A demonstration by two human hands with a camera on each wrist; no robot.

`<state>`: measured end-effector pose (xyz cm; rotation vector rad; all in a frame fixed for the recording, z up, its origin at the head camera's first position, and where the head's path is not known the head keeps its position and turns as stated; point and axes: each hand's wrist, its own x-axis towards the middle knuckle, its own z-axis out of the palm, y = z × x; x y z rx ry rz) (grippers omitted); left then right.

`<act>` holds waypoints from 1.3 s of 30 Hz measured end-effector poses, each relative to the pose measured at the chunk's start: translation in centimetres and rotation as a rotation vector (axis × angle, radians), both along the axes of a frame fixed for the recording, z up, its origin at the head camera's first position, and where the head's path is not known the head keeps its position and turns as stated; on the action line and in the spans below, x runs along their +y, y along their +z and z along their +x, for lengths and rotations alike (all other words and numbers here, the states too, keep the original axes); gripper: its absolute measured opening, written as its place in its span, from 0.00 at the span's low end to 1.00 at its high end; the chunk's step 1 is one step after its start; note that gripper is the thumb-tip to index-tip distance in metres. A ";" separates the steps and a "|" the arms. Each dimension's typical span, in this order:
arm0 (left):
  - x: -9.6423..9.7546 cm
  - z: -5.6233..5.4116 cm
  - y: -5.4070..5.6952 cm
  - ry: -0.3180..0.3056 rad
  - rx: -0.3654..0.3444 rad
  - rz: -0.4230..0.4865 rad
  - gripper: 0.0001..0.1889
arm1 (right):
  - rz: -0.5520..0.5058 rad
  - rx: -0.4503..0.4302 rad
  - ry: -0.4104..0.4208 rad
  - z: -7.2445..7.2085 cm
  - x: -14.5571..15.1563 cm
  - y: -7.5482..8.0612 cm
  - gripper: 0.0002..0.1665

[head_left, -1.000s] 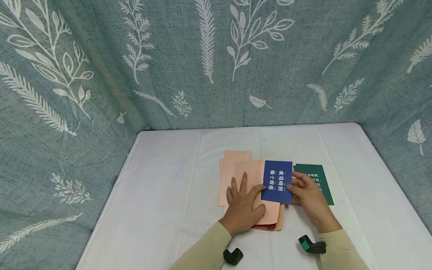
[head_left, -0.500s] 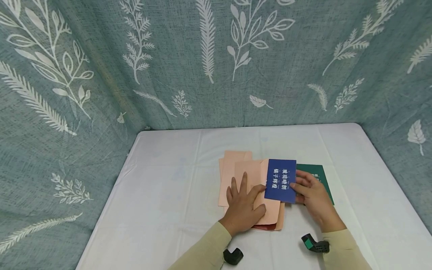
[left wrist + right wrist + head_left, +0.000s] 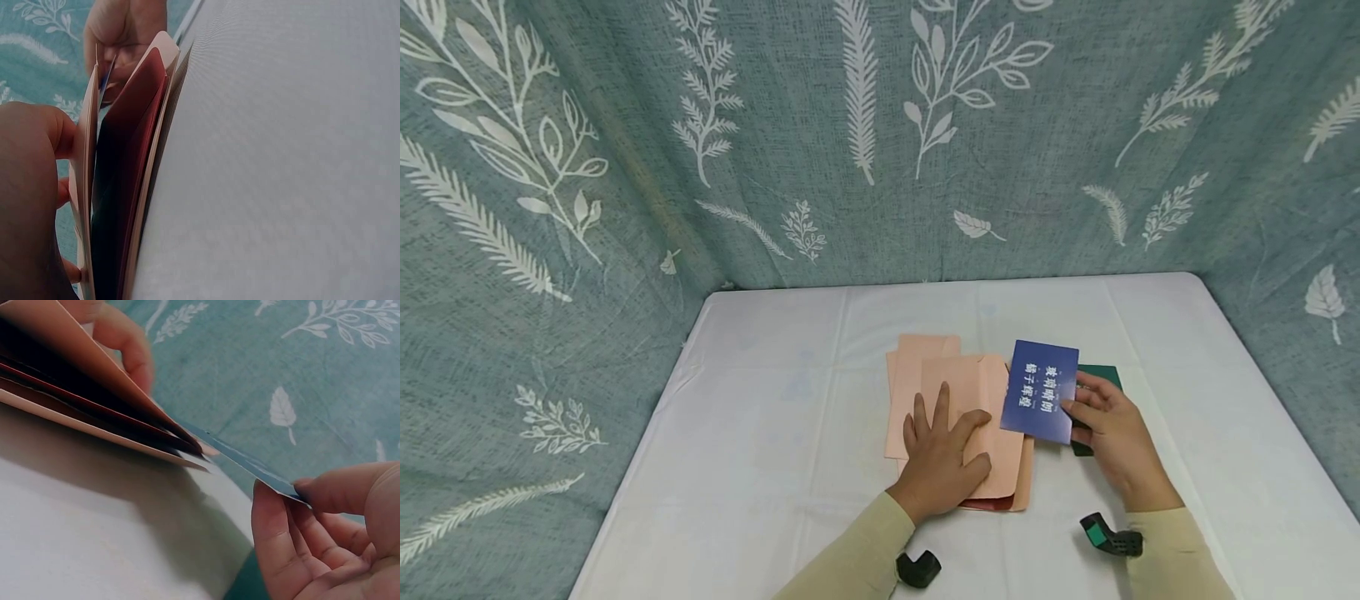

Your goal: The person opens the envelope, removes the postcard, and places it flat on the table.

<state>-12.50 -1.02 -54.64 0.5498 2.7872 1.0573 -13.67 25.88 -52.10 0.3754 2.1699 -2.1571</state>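
Blue card (image 3: 1037,390), edge pinched in R hand (image 3: 1120,446), juts twd pink envs (image 3: 1002,458).

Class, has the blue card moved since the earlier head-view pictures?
Yes: the blue card has shifted right and slightly up the picture, judged against the white table.

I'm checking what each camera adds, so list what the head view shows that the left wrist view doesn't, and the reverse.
Only the head view: white lettering on the rectangular blue card, pale yellow-green fabric sleeves and black curved devices near the wrists.

Only the left wrist view: the deep, dark opening between the peach paper layers.

Both: the left hand, the right hand, peach paper layers, the blue card (just a sliver from the left wrist), white tablecloth and teal leaf-patterned curtain.
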 end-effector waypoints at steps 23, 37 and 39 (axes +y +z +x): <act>-0.2 0.0 0.1 -0.024 -0.002 0.023 0.30 | -0.181 -0.012 -0.222 0.0 4.0 0.1 0.31; -0.2 0.0 0.0 -0.021 -0.007 0.026 0.31 | -0.167 -0.037 -0.254 0.4 6.8 0.1 0.28; -0.2 0.0 0.0 -0.020 -0.006 0.025 0.30 | -0.133 -0.042 -0.250 0.4 7.0 0.1 0.27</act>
